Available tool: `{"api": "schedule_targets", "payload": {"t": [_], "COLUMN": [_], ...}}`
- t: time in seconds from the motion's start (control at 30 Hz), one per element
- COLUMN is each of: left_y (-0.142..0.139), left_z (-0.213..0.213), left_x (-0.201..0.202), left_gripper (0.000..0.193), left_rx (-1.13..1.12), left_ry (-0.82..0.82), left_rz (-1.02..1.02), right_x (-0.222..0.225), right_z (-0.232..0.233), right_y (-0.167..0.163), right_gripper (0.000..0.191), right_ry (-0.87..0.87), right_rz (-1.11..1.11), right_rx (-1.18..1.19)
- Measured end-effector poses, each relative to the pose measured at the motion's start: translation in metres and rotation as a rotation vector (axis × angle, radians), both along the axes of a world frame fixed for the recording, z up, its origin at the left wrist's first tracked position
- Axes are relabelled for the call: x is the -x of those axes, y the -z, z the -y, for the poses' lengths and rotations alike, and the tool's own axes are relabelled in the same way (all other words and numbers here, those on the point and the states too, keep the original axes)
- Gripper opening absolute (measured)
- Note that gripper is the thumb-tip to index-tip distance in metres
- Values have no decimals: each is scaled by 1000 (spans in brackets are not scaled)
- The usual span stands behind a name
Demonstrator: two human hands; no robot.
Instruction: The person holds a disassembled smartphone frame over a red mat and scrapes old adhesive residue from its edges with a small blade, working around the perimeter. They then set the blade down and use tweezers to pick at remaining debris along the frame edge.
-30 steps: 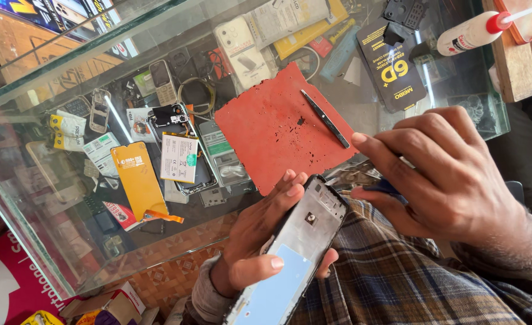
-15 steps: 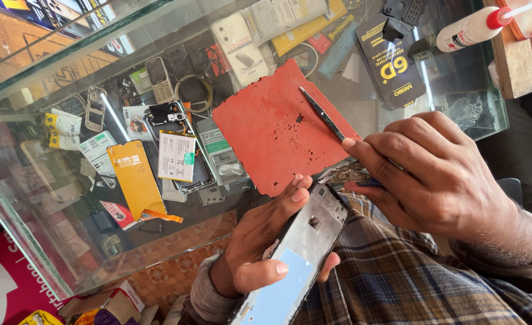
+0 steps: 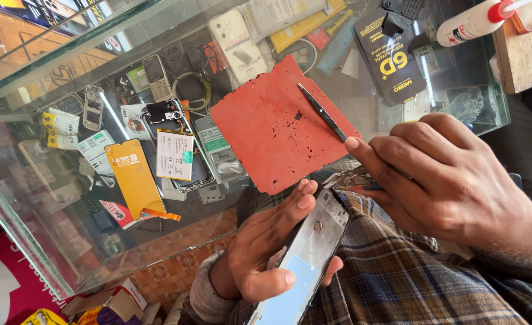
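Note:
My left hand [image 3: 260, 256] grips a phone frame [image 3: 305, 259] with a pale blue panel, held edge-up over my checked shirt. My right hand [image 3: 452, 186] hovers to its right with bent fingers. Its index fingertip touches the near end of black tweezers [image 3: 321, 111], which lie on a worn red mat [image 3: 272, 129] on the glass counter. A metal tool with a blue handle [image 3: 353, 179] shows just under my right hand. The hand hides whether its thumb grips anything.
The glass counter [image 3: 49, 198] covers phones, an opened phone with its battery [image 3: 172, 150], an orange phone back [image 3: 133, 174], cables and packets. A white glue bottle [image 3: 473, 21], a wooden block [image 3: 515, 54] and a black packet [image 3: 392, 54] lie at the far right.
My right hand has shifted slightly toward the tweezers' near end. My left hand has tilted the phone frame a little. Nothing on the counter has moved.

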State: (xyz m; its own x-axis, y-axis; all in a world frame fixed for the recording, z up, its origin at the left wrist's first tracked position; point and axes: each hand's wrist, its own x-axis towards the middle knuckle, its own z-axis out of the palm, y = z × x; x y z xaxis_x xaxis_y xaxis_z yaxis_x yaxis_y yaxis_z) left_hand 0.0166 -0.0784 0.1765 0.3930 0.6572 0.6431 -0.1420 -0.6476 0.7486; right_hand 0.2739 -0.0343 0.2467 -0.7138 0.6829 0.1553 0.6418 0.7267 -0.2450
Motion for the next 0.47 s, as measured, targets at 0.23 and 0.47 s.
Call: {"api": "schedule_targets", "payload": {"t": [0.23, 0.47], "left_y": [-1, 2], "left_z": [1, 12], "left_x": [-1, -4], "left_gripper": [69, 75], "left_rx": [39, 246], "left_ry": [15, -70], "left_rz": [23, 32], "right_x": [-4, -5], "right_z": [-6, -7], "right_y": [3, 22], "right_gripper": [51, 49], "right_ry": [-34, 15], "right_rz": [-92, -339], "right_rx": [59, 261]}}
